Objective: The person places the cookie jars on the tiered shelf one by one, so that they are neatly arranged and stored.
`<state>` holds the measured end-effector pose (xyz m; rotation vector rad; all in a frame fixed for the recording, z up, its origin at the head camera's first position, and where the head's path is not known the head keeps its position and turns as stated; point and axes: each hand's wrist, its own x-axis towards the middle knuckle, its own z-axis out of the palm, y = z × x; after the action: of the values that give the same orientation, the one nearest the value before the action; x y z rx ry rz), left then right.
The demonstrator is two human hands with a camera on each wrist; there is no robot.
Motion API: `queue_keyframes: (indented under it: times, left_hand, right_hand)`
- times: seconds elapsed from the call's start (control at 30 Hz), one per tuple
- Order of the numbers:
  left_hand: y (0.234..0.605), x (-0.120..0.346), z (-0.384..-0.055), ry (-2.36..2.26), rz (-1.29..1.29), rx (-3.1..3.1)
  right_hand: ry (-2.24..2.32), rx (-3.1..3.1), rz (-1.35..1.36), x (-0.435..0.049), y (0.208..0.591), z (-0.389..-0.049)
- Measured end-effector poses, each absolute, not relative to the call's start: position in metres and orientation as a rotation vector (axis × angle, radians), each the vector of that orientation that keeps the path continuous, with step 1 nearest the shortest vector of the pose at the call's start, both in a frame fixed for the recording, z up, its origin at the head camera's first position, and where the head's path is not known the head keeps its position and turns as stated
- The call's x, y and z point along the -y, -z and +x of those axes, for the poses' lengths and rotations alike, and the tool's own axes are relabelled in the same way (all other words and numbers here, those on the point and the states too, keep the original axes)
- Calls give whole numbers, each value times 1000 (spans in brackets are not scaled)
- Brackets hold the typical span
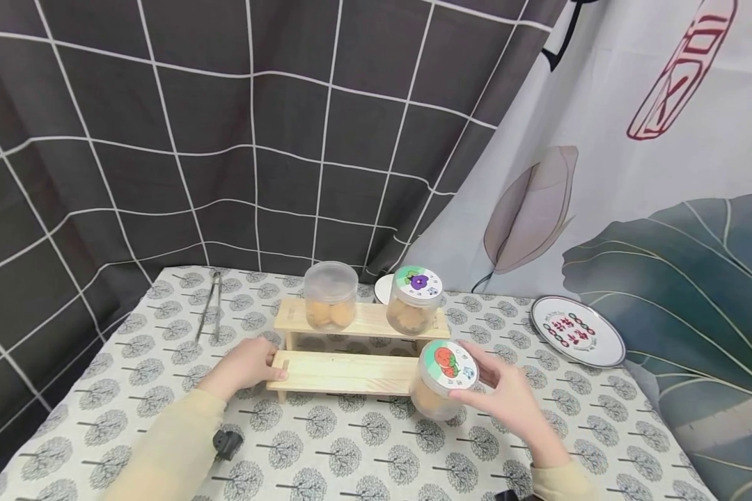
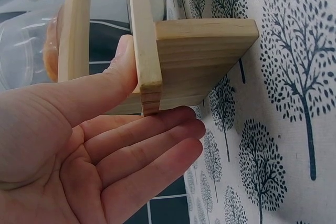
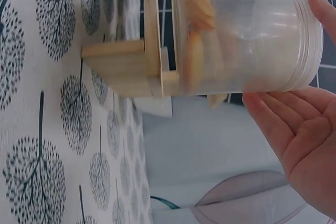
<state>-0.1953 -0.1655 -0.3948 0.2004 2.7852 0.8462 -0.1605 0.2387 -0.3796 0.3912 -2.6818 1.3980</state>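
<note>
**Jar tipped at the low step while the other hand steadied the rack**

The jar with the red sticker lid [image 1: 446, 379] was at the right end of the low step of the wooden rack [image 1: 345, 372]. It leaned toward the person, so its lid showed to the head camera. The right hand [image 1: 507, 396] held it from the side, with the fingers [image 3: 283, 124] curled loosely round the clear wall. Round tan snacks sat inside. The lean looked like a way to get the jar's bottom onto or off the step.

The left hand [image 1: 247, 363] was at the rack's left end. Its thumb [image 2: 118, 72] pressed the end of the board, and its other fingers lay straight and close together just under it. That likely kept the rack from sliding.

On the top step stood 2 more jars: 1 with a plain clear lid [image 1: 331, 296] and 1 with a purple sticker lid [image 1: 415, 300]. They were close behind, so a high lift could bump them.

On the worktop [image 1: 363, 445], metal tongs [image 1: 209, 306] lay far left. A white plate with red marks [image 1: 578, 330] lay to the right, well apart. A small black clip [image 1: 228, 443] lay near the left sleeve.
</note>
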Motion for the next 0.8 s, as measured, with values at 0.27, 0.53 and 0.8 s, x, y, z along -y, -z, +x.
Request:
queue_keyframes:
  times: [0.27, 0.53, 0.8]
  left_hand:
    - [393, 165, -195, -850, 199, -2785]
    - [393, 166, -194, -842, 193, -2787]
    - [393, 165, -195, -826, 194, -2792]
  right_hand:
    - [-1439, 2661, 480, -222, 378, -165]
    - [-1465, 2664, 520, -204, 377, -170]
    - [-1499, 2671, 577, -187, 374, -175]
